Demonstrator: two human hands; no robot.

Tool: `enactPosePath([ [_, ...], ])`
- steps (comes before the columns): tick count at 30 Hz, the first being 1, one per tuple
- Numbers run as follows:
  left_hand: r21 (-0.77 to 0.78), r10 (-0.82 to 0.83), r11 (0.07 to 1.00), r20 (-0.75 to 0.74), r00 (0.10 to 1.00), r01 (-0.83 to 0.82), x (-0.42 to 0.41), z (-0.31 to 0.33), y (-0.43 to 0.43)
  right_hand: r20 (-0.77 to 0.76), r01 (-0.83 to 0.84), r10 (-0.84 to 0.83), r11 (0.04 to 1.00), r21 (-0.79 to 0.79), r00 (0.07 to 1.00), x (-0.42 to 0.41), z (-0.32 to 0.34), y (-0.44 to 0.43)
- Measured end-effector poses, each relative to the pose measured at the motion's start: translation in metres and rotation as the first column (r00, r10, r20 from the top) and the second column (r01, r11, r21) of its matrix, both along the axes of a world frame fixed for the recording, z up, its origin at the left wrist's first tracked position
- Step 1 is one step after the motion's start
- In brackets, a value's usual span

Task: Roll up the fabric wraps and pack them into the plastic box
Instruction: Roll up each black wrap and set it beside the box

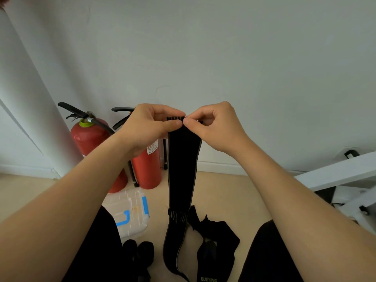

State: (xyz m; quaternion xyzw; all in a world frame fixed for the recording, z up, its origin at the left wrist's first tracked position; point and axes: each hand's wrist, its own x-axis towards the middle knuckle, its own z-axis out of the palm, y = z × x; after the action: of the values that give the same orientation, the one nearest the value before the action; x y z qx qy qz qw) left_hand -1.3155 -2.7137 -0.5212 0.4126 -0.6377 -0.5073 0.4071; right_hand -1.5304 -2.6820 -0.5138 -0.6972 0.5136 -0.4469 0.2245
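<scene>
**Hands up front: left hand point(146, 127) and right hand point(213, 127) pinching the top of a wrap point(182, 169), roll about to start**

Both hands are held up in front at about the same height. Each one nips the striped top edge of the black wrap between thumb and forefinger, and the thumb tips nearly touch in the middle. The other fingers are curled in. The wrap hangs straight down from that pinch, and its lower end trails on the floor between the knees.

Down on the floor by the left knee there's a pair of dark rolled bundles point(138, 251), so my guess is some wraps are done. A loose wrap point(217, 241) with white lettering lies crumpled just right of the hanging one and hasn't been rolled yet. The plastic box point(130, 212), clear with blue latches, sits a bit further out on the left. It looks closed, but I can't swear to it.

Behind that are two red fire extinguishers point(89, 137) against the wall point(223, 58), and a white frame point(335, 174) off to the right.

I'd say this is the very first turn of a roll. The next move is to tuck the top edge over tight and keep the side edges lined up while winding, so the hanging weight keeps it taut. If the start is sloppy, the roll will probably come out cone-shaped.
</scene>
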Motion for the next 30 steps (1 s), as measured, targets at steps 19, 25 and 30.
enactPosePath([
  [19,0.033,-0.011,0.999,0.035,0.999,0.01,-0.011,-0.013,-0.022,0.215,-0.106,0.073,0.984,0.146,0.974,-0.016,-0.026,-0.03],
  [25,-0.026,0.04,0.999,0.052,0.998,-0.039,-0.012,-0.01,-0.019,0.25,-0.125,0.046,0.942,0.311,0.967,-0.024,-0.028,-0.029],
  [30,-0.21,0.099,0.976,0.16,0.982,-0.064,-0.009,-0.009,-0.017,0.314,-0.216,0.096,0.902,0.373,0.945,-0.019,-0.026,-0.022],
])
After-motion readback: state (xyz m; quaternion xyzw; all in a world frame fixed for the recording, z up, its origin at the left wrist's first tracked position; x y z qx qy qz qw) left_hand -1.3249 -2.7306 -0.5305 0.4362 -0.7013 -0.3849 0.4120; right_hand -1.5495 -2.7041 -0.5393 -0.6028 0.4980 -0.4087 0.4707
